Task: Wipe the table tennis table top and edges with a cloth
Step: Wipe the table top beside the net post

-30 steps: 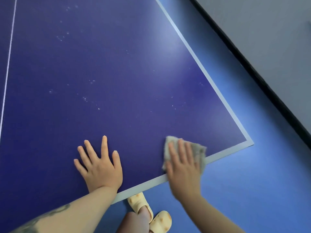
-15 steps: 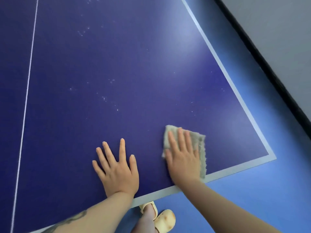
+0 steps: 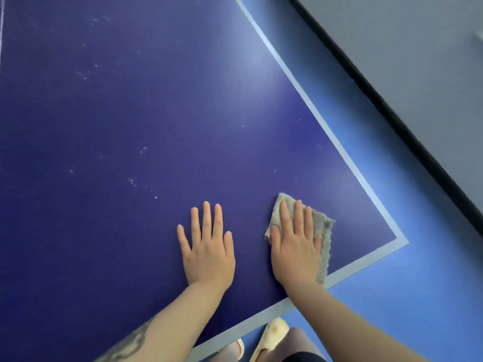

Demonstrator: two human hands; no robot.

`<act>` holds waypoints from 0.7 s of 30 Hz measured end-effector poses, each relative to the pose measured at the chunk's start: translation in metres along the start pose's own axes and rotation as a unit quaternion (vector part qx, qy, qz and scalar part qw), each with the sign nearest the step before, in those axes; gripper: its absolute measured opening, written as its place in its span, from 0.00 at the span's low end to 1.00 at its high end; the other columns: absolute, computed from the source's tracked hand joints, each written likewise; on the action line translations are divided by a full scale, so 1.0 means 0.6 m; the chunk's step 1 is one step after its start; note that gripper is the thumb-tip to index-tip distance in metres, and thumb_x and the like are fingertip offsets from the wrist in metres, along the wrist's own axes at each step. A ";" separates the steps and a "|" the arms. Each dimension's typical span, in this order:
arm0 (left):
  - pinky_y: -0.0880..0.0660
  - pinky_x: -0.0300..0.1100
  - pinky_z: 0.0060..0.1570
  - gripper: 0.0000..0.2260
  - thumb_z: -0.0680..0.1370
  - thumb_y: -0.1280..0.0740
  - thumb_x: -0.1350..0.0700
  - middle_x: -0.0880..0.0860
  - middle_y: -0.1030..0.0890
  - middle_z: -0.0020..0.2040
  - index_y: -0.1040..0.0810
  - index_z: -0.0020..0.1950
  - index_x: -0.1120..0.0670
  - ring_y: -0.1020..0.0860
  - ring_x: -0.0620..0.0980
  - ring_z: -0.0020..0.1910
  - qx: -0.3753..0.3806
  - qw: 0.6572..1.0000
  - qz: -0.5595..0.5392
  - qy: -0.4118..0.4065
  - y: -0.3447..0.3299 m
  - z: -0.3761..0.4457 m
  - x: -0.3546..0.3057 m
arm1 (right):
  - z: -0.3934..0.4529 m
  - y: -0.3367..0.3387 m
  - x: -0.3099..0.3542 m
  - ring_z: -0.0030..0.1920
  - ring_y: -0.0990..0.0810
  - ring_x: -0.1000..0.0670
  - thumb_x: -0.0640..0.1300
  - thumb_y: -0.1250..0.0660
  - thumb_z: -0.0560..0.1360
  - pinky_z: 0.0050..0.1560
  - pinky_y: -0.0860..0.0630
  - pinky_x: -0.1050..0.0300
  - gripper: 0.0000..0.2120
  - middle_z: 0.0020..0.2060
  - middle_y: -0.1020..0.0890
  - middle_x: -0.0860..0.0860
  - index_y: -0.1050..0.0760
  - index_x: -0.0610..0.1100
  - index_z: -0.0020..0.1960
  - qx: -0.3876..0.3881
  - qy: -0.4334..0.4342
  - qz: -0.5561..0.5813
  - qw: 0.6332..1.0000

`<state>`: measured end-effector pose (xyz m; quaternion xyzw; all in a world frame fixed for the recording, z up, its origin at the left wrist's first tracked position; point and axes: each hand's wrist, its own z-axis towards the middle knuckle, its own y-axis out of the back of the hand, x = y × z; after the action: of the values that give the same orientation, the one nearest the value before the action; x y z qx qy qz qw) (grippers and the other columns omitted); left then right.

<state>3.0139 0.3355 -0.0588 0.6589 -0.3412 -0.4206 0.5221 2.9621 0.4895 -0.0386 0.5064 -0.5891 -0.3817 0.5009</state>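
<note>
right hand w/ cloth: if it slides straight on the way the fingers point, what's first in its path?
Bare table top. The right hand lies flat on the cloth, fingers pointing up the picture. Nothing lies ahead until the pale side line, then the table's edge, as far as one view shows.

Your right hand (image 3: pixel 295 246) covers most of the cloth (image 3: pixel 322 231). The table (image 3: pixel 130 113) runs off the frame's left and top; the slippers (image 3: pixel 269 338) are cut at the bottom.
</note>
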 end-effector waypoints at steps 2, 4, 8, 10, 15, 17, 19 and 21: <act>0.46 0.64 0.71 0.26 0.81 0.54 0.46 0.53 0.42 0.79 0.43 0.79 0.52 0.45 0.56 0.78 -0.002 1.000 -0.002 0.006 -0.003 0.014 -0.012 | -0.014 -0.010 0.024 0.78 0.66 0.53 0.61 0.64 0.79 0.78 0.59 0.48 0.29 0.79 0.61 0.57 0.60 0.61 0.80 0.024 0.089 -0.004 0.996; 0.46 0.64 0.71 0.27 0.81 0.54 0.46 0.53 0.43 0.79 0.44 0.79 0.52 0.45 0.56 0.78 -0.010 1.000 0.004 0.003 -0.008 0.017 -0.013 | 0.020 -0.010 0.037 0.78 0.65 0.53 0.61 0.61 0.80 0.75 0.63 0.49 0.28 0.80 0.59 0.57 0.58 0.60 0.80 0.047 0.190 -0.016 0.980; 0.45 0.64 0.71 0.27 0.81 0.54 0.46 0.53 0.42 0.79 0.44 0.79 0.52 0.45 0.56 0.78 -0.016 1.000 0.011 0.003 -0.011 0.017 -0.012 | 0.142 0.032 -0.011 0.79 0.61 0.53 0.60 0.58 0.82 0.75 0.66 0.54 0.27 0.80 0.56 0.57 0.56 0.60 0.80 0.031 0.191 -0.037 0.980; 0.45 0.64 0.71 0.27 0.81 0.54 0.46 0.53 0.43 0.79 0.45 0.80 0.52 0.46 0.56 0.78 -0.014 1.000 0.014 0.004 -0.011 0.016 -0.013 | 0.162 0.053 -0.084 0.80 0.60 0.52 0.57 0.56 0.84 0.69 0.76 0.58 0.26 0.81 0.56 0.55 0.58 0.58 0.80 -0.003 0.031 -0.048 0.998; 0.46 0.64 0.71 0.27 0.81 0.56 0.45 0.54 0.43 0.79 0.45 0.80 0.53 0.46 0.56 0.78 0.001 1.000 0.016 0.010 -0.005 0.016 -0.016 | 0.053 0.050 -0.158 0.79 0.61 0.51 0.58 0.58 0.83 0.77 0.56 0.40 0.27 0.81 0.58 0.53 0.60 0.58 0.80 -0.050 -0.264 0.068 0.961; 0.46 0.65 0.71 0.27 0.81 0.57 0.45 0.54 0.43 0.79 0.45 0.80 0.53 0.46 0.57 0.78 0.006 1.000 0.019 0.009 -0.002 0.016 -0.018 | 0.020 0.027 -0.110 0.79 0.63 0.51 0.59 0.60 0.82 0.78 0.56 0.43 0.28 0.80 0.60 0.55 0.61 0.59 0.80 -0.040 -0.181 0.044 0.982; 0.46 0.66 0.71 0.27 0.81 0.56 0.45 0.54 0.42 0.79 0.44 0.80 0.52 0.46 0.57 0.78 0.004 1.000 0.023 0.003 -0.001 0.016 -0.019 | 0.019 0.011 -0.069 0.79 0.64 0.52 0.61 0.63 0.80 0.78 0.60 0.49 0.29 0.80 0.59 0.56 0.59 0.60 0.80 -0.016 -0.024 0.027 0.999; 0.46 0.67 0.70 0.26 0.81 0.55 0.46 0.54 0.42 0.79 0.44 0.80 0.51 0.45 0.57 0.78 -0.002 0.999 0.027 -0.027 -0.004 0.013 -0.017 | 0.049 0.020 -0.060 0.79 0.64 0.54 0.63 0.65 0.78 0.76 0.63 0.52 0.30 0.79 0.59 0.58 0.57 0.62 0.80 0.024 0.134 -0.007 0.991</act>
<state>3.0028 0.3420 -0.0597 0.6365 -0.3722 -0.4248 0.5253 2.9303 0.5255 -0.0408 0.5690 -0.5216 -0.3001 0.5605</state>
